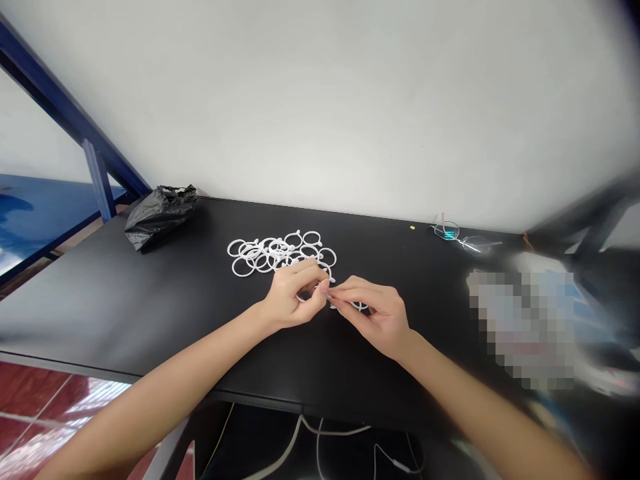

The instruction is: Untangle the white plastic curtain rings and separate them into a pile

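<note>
My left hand (297, 293) is closed, thumb and fingers pinching a white plastic ring, part of which shows inside the curl of the fingers. Against it, the fingertips of my right hand (375, 310) are pinched together on the same spot. A white ring (361, 306) shows just under my right fingers; whether that hand holds it or it lies on the table I cannot tell. Right behind my left hand lies a loose pile of several white plastic rings (260, 255) with small knobs, like shower curtain rings. My fingers hide the pinched part.
The black table (200, 313) stands against a white wall. A crumpled black plastic bag (163, 213) sits at the back left. Eyeglasses (465, 241) lie at the back right, near a blurred plastic package (525, 327). Cables (320, 433) hang below the front edge.
</note>
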`<state>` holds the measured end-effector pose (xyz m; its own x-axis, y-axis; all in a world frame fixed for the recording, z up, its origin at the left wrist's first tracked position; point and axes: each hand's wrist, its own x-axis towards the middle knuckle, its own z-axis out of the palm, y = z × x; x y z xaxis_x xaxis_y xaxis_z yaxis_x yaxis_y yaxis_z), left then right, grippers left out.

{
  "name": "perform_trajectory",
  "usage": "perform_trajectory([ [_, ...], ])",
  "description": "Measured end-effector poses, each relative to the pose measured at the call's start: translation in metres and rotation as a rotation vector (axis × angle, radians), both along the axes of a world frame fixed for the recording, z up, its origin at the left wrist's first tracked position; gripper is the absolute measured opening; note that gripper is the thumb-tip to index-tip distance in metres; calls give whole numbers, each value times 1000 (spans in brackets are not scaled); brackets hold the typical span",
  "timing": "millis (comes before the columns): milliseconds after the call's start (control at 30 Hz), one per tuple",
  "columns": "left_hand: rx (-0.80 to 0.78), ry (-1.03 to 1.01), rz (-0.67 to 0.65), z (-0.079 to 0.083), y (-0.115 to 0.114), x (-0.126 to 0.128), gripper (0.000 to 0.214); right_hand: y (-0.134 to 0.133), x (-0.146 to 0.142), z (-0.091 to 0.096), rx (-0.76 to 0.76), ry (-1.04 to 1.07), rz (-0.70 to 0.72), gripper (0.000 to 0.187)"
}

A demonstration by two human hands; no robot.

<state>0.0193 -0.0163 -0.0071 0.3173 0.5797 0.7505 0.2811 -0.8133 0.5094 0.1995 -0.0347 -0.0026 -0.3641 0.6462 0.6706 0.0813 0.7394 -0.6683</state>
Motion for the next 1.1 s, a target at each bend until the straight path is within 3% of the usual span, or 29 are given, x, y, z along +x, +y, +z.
perform_trajectory([
  [233, -37, 27, 0, 0, 1, 0, 25, 0, -2, -1, -1, -13, -17, 20],
  [400, -138, 154, 74, -4, 9, -4, 25, 8, 4, -4, -1, -71, -185, 14],
  [567, -23, 350, 168, -11, 23, -8, 35, 18, 15, -11, 54, -293, -233, 3],
  [767, -37, 550, 195, -18, 27, -9, 32, 25, 21, -14, -28, -604, -144, 25],
  [933, -89, 596, 196, -15, 27, -9, 36, 26, 22, -16, -23, -614, -145, 12],
  [1100, -85, 527, 192, -12, 26, -10, 30, 26, 18, -17, 48, -497, -235, 6],
])
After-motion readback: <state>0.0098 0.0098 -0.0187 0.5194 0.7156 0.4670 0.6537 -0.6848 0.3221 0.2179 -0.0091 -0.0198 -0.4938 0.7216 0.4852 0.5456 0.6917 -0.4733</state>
